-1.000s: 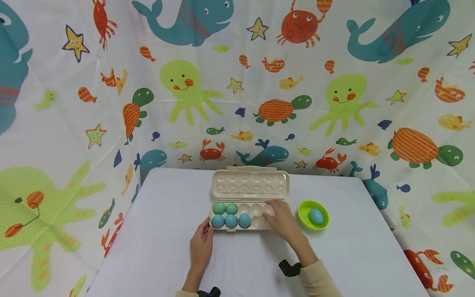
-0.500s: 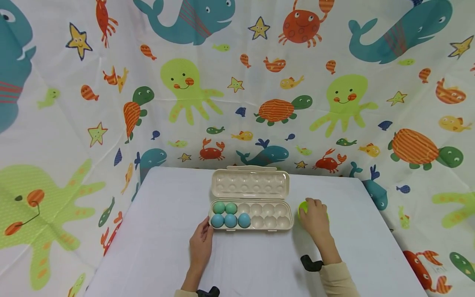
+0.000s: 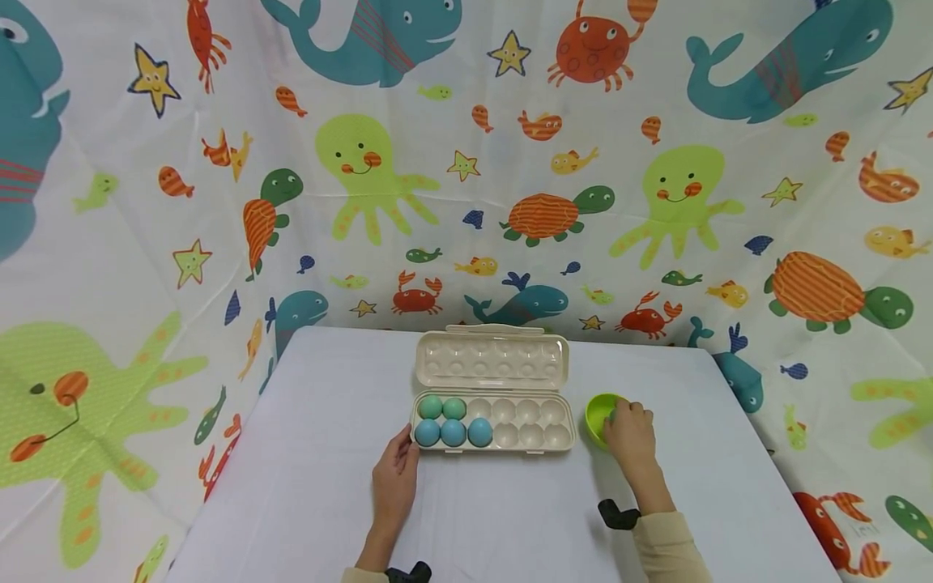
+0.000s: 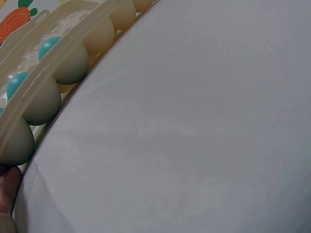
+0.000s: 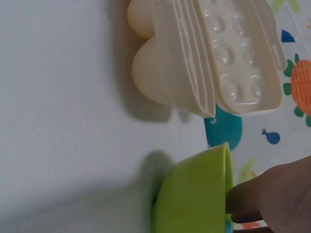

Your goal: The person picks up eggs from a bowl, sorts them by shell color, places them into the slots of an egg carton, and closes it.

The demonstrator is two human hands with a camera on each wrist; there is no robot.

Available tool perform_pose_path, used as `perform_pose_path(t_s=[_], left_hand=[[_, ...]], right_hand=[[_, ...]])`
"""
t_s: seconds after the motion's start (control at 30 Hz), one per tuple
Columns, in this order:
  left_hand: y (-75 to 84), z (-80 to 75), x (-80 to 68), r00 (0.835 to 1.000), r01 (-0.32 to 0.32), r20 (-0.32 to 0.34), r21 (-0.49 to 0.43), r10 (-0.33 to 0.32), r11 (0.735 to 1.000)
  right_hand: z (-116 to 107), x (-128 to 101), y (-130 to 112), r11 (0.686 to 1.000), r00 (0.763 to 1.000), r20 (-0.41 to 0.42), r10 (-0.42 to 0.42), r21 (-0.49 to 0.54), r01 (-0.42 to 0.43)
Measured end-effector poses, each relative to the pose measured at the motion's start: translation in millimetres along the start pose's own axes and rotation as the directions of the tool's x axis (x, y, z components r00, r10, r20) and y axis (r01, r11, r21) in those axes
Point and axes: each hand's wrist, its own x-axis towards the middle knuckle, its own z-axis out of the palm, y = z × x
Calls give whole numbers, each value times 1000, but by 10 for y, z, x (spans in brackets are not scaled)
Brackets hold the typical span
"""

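An egg carton (image 3: 530, 450) lies with its lid (image 3: 492, 372) folded back. Its left end holds two green eggs (image 3: 454, 407) and three blue eggs (image 3: 480, 432); the other cups hold none. My left hand (image 3: 395, 482) grips the carton's near left corner, its fingertips just visible in the left wrist view. To the right stands a lime-green bowl (image 3: 598, 413). My right hand (image 3: 631, 441) reaches into it, fingers curled around a blue egg (image 5: 228, 226) mostly hidden by the hand and the bowl wall.
A white cloth covers the table (image 3: 328, 405). Behind and beside it hangs a curtain (image 3: 466, 227) printed with sea animals. Each wrist wears a black camera mount (image 3: 618, 514).
My right hand has left the carton's right end and moved right, into the green bowl, where it takes hold of the blue egg. The left hand stays at the carton.
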Motion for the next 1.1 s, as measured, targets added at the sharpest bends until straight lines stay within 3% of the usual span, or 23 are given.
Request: perform_pose_path(t_s=[0.77, 1.1], left_hand=[[6, 4, 3, 1000, 12, 4, -16, -12, 1000], [-2, 5, 4, 1000, 10, 1, 15, -10, 1000]], right_hand=[[54, 79, 92, 993, 999, 40, 10, 117, -15], [-33, 24, -231, 958, 1000, -3, 31, 287, -29]])
